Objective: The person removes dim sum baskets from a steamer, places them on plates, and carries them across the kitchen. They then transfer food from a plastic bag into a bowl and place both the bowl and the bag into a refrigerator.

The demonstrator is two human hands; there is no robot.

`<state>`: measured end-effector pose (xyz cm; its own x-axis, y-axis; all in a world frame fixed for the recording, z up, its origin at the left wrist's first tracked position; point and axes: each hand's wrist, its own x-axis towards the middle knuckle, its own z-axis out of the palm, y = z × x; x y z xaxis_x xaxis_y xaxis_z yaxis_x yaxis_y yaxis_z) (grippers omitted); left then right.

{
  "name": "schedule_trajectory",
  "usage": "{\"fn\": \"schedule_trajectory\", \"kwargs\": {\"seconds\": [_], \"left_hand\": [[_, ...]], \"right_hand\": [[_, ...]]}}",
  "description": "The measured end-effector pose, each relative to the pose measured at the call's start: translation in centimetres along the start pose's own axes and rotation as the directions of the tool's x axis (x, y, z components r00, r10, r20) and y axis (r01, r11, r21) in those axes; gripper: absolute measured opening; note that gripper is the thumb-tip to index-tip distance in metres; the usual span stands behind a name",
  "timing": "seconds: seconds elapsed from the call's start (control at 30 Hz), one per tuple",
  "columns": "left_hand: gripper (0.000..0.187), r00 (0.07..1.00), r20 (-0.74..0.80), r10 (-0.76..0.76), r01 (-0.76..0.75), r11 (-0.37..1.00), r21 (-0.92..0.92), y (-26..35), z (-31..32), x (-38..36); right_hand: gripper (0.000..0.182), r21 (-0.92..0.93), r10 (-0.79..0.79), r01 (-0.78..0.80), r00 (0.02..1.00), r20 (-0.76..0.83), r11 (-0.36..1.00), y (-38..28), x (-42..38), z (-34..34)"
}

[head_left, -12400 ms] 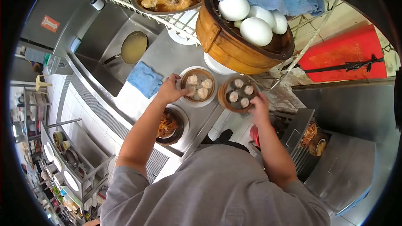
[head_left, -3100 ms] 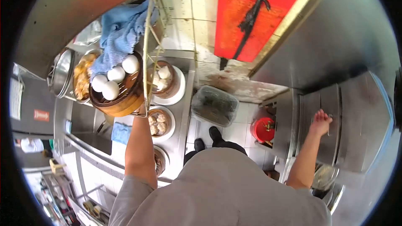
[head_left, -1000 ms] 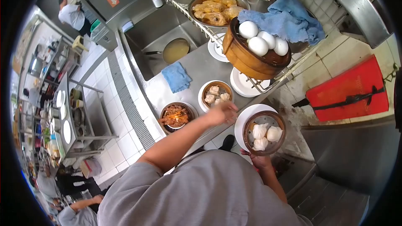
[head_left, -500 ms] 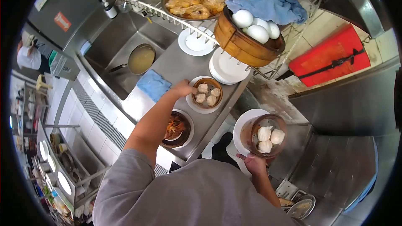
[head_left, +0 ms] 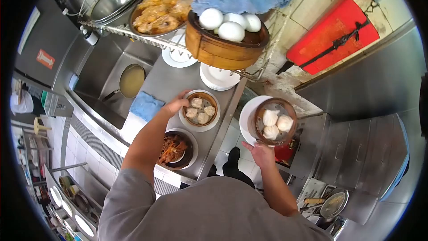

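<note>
My left hand (head_left: 177,103) is at the left rim of a white plate (head_left: 186,123) on the steel counter, its fingers closed on the plate's edge. On that plate sits a round bamboo steamer (head_left: 216,103) with several dumplings. My right hand (head_left: 261,151) holds a second white plate (head_left: 245,122) from below, off the counter's right side. This plate carries a steamer (head_left: 289,137) with three pale dumplings (head_left: 284,123). A third steamer with reddish-brown food (head_left: 172,149) stands on a plate nearer my body.
Blue cloth (head_left: 146,106) lies left of my left hand. Stacked plates (head_left: 220,76) stand beyond it. A rack above holds a wooden steamer of eggs (head_left: 223,52). The sink (head_left: 100,69) with a pan (head_left: 132,81) is left; a person (head_left: 22,102) stands far left.
The view has shifted. My left hand has moved from the dumpling steamer's rim to the plate's edge. My right hand still supports the other plate and steamer.
</note>
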<state>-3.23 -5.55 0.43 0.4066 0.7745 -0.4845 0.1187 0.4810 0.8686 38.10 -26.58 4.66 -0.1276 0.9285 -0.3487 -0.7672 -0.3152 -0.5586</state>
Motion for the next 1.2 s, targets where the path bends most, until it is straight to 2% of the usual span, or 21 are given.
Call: {"fn": "schedule_trajectory", "kwargs": {"seconds": [0.1,0.17,0.3,0.33,0.37,0.43,0.5,0.53,0.57,0.63,0.67,0.8,0.83,0.87,0.9,0.97,1.0,1.1,1.13,1.17,1.2], "left_hand": [[0.082,0.999,0.034,0.017,-0.016,1.0,-0.019,2.3,1.0,-2.1],[0.084,0.985,0.085,0.151,-0.142,0.984,-0.106,4.5,2.2,-4.0],[0.092,0.96,0.161,0.23,-0.206,0.967,-0.15,7.8,5.2,-9.1],[0.093,0.955,0.165,0.246,-0.211,0.956,-0.204,8.2,6.4,-10.2],[0.091,0.967,0.187,0.175,-0.104,0.936,-0.338,8.4,7.8,-11.8],[0.088,0.988,0.114,0.107,-0.036,0.867,-0.496,6.8,11.6,-15.4],[0.083,0.985,0.101,0.138,-0.059,0.83,-0.555,4.8,13.5,-16.6],[0.08,0.985,0.089,0.146,-0.068,0.812,-0.579,5.1,14.8,-17.5],[0.073,0.985,0.074,0.157,-0.084,0.806,-0.586,4.0,15.5,-17.8],[0.07,0.974,-0.015,0.227,-0.214,0.895,-0.391,5.3,17.2,-19.4],[0.066,0.964,-0.041,0.261,-0.259,0.898,-0.356,4.6,17.9,-19.7],[0.071,0.957,-0.16,0.241,-0.279,0.915,-0.292,4.7,19.6,-21.0],[0.077,0.934,-0.223,0.278,-0.322,0.927,-0.193,4.2,20.0,-20.8],[0.082,0.906,-0.281,0.316,-0.352,0.932,-0.088,3.8,20.3,-20.6],[0.082,0.898,-0.31,0.311,-0.353,0.932,-0.086,3.7,20.4,-20.6],[0.09,0.898,-0.296,0.326,-0.336,0.942,0.019,3.6,20.6,-20.4],[0.091,0.905,-0.301,0.301,-0.32,0.947,-0.014,4.5,20.9,-20.7],[0.091,0.924,-0.333,0.19,-0.239,0.964,-0.114,4.4,21.2,-20.5],[0.081,0.905,-0.379,0.192,-0.256,0.959,-0.126,4.5,21.4,-20.7],[0.081,0.904,-0.385,0.184,-0.246,0.962,-0.118,4.2,21.4,-21.0],[0.07,0.807,-0.545,0.228,-0.313,0.947,-0.068,3.5,21.3,-21.4]], "right_hand": [[0.049,0.08,0.012,-0.013,1.0,0.014,0.997,0.5,1.6,0.6],[0.049,0.093,0.035,-0.039,0.998,0.051,0.995,0.2,2.3,2.5],[0.056,0.09,-0.001,-0.004,0.999,0.053,0.996,-0.6,2.4,6.7],[0.056,0.09,-0.004,-0.001,0.998,0.055,0.996,-0.4,2.4,7.0],[0.053,0.072,0.007,-0.01,0.999,0.043,0.997,-0.2,2.2,7.2],[0.05,0.034,0.032,-0.034,0.998,0.044,0.999,0.6,1.9,6.5],[0.063,-0.091,-0.067,0.07,0.997,0.032,0.993,2.8,2.1,3.0],[0.066,-0.111,-0.01,0.001,0.996,-0.086,0.994,2.2,1.0,5.6],[0.066,-0.121,0.007,-0.015,0.997,-0.073,0.993,1.9,0.6,6.8],[0.067,-0.155,0.081,-0.111,0.979,-0.189,0.982,1.7,0.1,8.1],[0.069,-0.102,0.116,-0.132,0.982,-0.148,0.986,1.7,-0.1,8.3],[0.068,-0.181,0.112,-0.123,0.991,-0.069,0.976,1.9,0.3,7.1],[0.066,-0.159,0.127,-0.137,0.989,-0.074,0.978,1.7,0.4,6.7],[0.062,-0.218,0.124,-0.134,0.991,-0.059,0.967,1.3,0.5,6.3],[0.058,-0.274,0.118,-0.124,0.992,-0.04,0.954,0.9,0.9,6.2],[0.054,-0.216,0.136,-0.134,0.991,-0.007,0.967,0.7,1.3,5.9],[0.05,-0.153,0.131,-0.128,0.991,0.01,0.98,0.6,1.5,5.7],[0.045,-0.159,0.13,-0.124,0.991,0.029,0.979,0.3,2.2,5.0],[0.043,-0.159,0.153,-0.148,0.988,0.018,0.976,0.0,2.4,4.8],[0.043,-0.148,0.162,-0.157,0.987,0.02,0.976,-0.1,2.6,4.7],[0.043,-0.16,0.154,-0.145,0.987,0.047,0.976,-0.3,2.9,4.8]]}}
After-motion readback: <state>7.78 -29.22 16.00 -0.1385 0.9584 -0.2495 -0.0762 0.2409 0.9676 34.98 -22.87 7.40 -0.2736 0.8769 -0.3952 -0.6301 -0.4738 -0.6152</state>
